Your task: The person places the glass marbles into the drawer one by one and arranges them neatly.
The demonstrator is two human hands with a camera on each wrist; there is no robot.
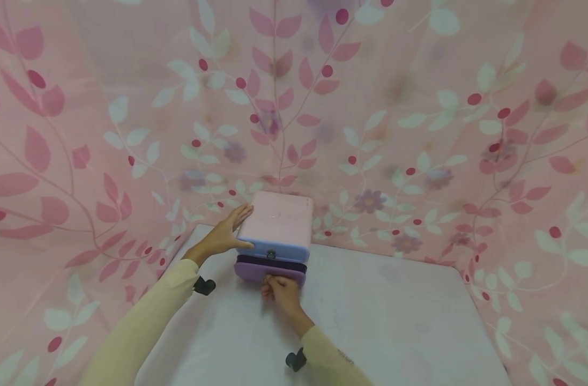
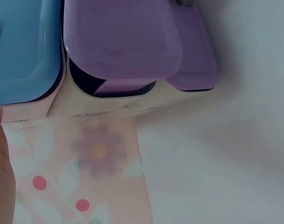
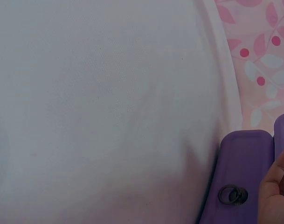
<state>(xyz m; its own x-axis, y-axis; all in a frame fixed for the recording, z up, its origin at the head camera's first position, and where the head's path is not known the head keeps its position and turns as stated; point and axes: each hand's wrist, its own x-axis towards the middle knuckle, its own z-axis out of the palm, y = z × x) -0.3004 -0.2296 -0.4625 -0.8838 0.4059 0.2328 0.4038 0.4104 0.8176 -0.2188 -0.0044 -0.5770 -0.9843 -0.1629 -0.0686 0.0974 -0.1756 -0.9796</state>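
Observation:
A small drawer box (image 1: 279,217) with a pale pink top stands at the back of the white surface. Its upper drawer has a blue front (image 1: 255,247) with a ring pull (image 1: 271,254). Below it, a purple drawer (image 1: 247,271) is pulled partly out, its dark inside showing. Another purple drawer front (image 2: 197,56) with a metal ring (image 3: 229,195) lies lowest. My left hand (image 1: 223,235) rests along the box's left side, fingers extended, thumb on the blue front. With thumb and forefinger my right hand (image 1: 284,294) pinches the pulled-out purple drawer's ring pull, mostly hidden by the fingers.
The white tabletop (image 1: 380,316) extends in front of and to the right of the box. A pink leaf-and-flower patterned cloth (image 1: 395,134) rises close behind the box and along both sides. Dark wrist devices (image 1: 204,286) sit beside both sleeves.

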